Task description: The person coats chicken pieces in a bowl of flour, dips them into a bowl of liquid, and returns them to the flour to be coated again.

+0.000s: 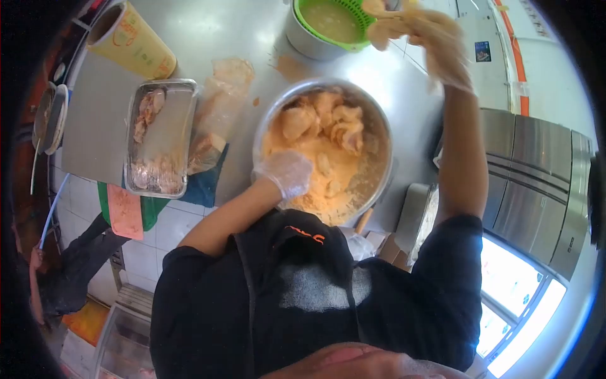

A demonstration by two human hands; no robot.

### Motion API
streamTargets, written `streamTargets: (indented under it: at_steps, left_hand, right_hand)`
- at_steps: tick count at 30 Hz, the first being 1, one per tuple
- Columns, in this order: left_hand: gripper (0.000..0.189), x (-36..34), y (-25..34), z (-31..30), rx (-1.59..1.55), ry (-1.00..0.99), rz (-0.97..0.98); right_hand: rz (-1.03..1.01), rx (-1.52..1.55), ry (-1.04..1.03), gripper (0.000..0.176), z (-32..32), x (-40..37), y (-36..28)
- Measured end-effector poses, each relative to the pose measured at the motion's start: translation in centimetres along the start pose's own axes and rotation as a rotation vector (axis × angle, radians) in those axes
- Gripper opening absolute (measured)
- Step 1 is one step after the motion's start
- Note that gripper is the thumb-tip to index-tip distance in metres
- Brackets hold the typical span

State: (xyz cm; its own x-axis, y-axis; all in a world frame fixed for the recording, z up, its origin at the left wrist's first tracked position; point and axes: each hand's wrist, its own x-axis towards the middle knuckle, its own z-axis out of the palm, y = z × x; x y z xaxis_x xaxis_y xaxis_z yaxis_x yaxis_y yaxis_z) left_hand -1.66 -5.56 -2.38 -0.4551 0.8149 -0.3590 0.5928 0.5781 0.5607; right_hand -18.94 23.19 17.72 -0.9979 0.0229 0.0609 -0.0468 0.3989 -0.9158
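A large metal bowl [377, 117] on the steel table holds pieces of chicken [328, 123] in orange coating mix. My left hand [287, 172], in a thin clear glove, is closed at the bowl's near-left rim, on the edge of the mix. My right hand [442, 47], also gloved and blurred, is raised beyond the bowl's far right. It grips a coated chicken piece [384, 28] over a green strainer [344, 39]. The strainer sits in a grey pot [303, 41] of pale liquid.
Left of the bowl lie a metal tray [165, 129] with some raw chicken and a crumpled plastic bag [218, 104]. A grey board [95, 120] and a yellow tub [136, 41] sit further left. Stainless cabinet doors [536, 183] stand at the right.
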Motion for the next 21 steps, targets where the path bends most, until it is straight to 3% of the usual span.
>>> streamTargets:
  at_steps: [1,6,8,11,13,15,18,20,21]
  left_hand:
    - [0.023,0.4,-0.3,1.1,-0.008,0.007,-0.013]
    - [0.023,0.0,0.2,-0.1,-0.009,0.027,0.017]
    - [0.023,-0.1,0.1,-0.3,-0.057,0.016,0.022]
    - [0.02,0.2,-0.6,1.3,-0.077,0.141,0.101]
    - [0.021,-0.3,-0.5,0.0,-0.089,0.114,0.094]
    - [0.021,-0.2,-0.3,-0.1,-0.113,0.086,0.083]
    - [0.021,0.1,-0.4,0.2,-0.115,0.042,0.064]
    - [0.025,-0.1,-0.2,-0.2,-0.139,-0.017,0.008]
    - [0.025,0.0,-0.1,0.0,-0.159,-0.016,-0.02]
  right_hand:
    - [0.025,-0.068,-0.101,0.023,1.7,2.2,0.9]
    - [0.064,-0.374,-0.035,0.03,7.8,9.5,7.5]
    - [-0.221,-1.348,-0.282,0.031,9.5,11.2,8.1]
    - [-0.288,-1.542,-0.408,0.032,11.5,12.8,12.1]
    - [-0.258,-1.482,-0.384,0.036,11.6,13.8,14.8]
    - [-0.201,-1.514,-0.301,0.024,12.7,13.4,15.0]
    - [-0.133,-1.482,-0.377,0.026,12.6,12.2,12.4]
    - [-0.394,-1.54,-0.368,0.02,10.9,13.2,14.4]
    - [-0.392,-1.363,-0.268,0.019,9.2,14.3,15.8]
